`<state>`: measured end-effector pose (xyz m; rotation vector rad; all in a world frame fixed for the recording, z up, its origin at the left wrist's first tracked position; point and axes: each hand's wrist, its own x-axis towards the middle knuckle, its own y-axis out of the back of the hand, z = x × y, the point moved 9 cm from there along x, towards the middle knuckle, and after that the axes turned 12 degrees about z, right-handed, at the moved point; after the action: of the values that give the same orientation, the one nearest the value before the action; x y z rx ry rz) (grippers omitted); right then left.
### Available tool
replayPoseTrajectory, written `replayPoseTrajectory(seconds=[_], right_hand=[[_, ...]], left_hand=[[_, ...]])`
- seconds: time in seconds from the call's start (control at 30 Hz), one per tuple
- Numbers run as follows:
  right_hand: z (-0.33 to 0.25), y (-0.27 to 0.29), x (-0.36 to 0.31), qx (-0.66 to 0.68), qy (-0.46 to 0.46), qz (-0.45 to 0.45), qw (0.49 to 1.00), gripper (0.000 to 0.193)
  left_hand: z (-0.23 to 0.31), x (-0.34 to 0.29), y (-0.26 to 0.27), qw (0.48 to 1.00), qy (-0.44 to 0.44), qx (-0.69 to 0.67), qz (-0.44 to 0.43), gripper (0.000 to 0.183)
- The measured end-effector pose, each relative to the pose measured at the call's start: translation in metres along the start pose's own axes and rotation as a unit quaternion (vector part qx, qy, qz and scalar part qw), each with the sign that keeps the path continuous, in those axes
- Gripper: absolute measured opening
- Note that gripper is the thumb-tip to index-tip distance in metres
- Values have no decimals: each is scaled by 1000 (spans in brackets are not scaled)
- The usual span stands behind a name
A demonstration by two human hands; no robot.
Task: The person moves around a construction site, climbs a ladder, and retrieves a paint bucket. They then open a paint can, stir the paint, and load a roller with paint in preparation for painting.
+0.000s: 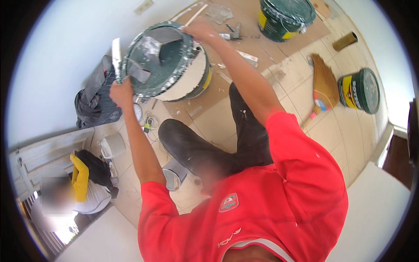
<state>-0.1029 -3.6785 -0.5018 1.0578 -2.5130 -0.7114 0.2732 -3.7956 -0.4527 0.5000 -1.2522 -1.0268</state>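
Two bare hands work at opposite sides of a dark green bucket lid (172,65): the left hand's (121,92) fingers are wrapped round the handle of a putty knife (116,54), its white-smeared blade pointing away from the person, while the right hand's (201,31) are blurred and bent by the upper right rim, beside a thin white strip (195,15); whether they grasp it cannot be told. Between the hands, the lid's raised, white-spattered edge encloses loose grey flat pieces (139,72), which take up part of its surface. The lid sits tilted in view on a white-sided bucket (187,81), which stands on a brown cardboard sheet (266,52). Left of the knife, the pale wall (56,74) and a dark bag (104,98) lie near, leaving the narrower side; the wider room is to the right, where floor tiles (283,98) run toward a straw broom (324,81) and a lidded green bucket (360,91). Both arms stretch forward from red sleeves, the left nearly straight, the right slanting inward across the cardboard. The dark-trousered knees are spread, the left one (170,129) close below the bucket.
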Motion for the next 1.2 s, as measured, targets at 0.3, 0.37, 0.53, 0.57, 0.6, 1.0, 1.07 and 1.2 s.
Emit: replayPoseTrajectory(seconds=[0.3, 0.37, 0.53, 0.57, 0.6, 1.0, 1.07, 1.2], right_hand=[[72, -4, -41, 33, -113, -50, 992, 44], [86, -9, -42, 52, -126, -46, 990, 44], [99, -28, -37, 8, -105, -52, 993, 42], [92, -31, -31, -41, -69, -42, 996, 41], [85, -34, -26, -90, -34, -30, 995, 41], [-2, -60, -119, -3, -89, -79, 993, 48], [-24, -91, -137, 90, -84, -3, 992, 64], [15, -119, -138, 13, -105, 47, 993, 112]], left_hand=[[11, -55, -15, 999, 27, -35, -23, 37], [8, -56, -25, 998, 31, -31, -40, 42], [8, -59, -43, 999, 34, -11, -27, 41], [6, -56, -46, 999, 30, -8, -16, 39], [4, -54, -48, 1000, 25, -6, -5, 37], [-45, -54, -80, 993, 5, 28, 115, 44], [-68, -44, -111, 996, -24, 25, 79, 50], [-47, -89, -161, 994, 40, -102, 4, 62]])
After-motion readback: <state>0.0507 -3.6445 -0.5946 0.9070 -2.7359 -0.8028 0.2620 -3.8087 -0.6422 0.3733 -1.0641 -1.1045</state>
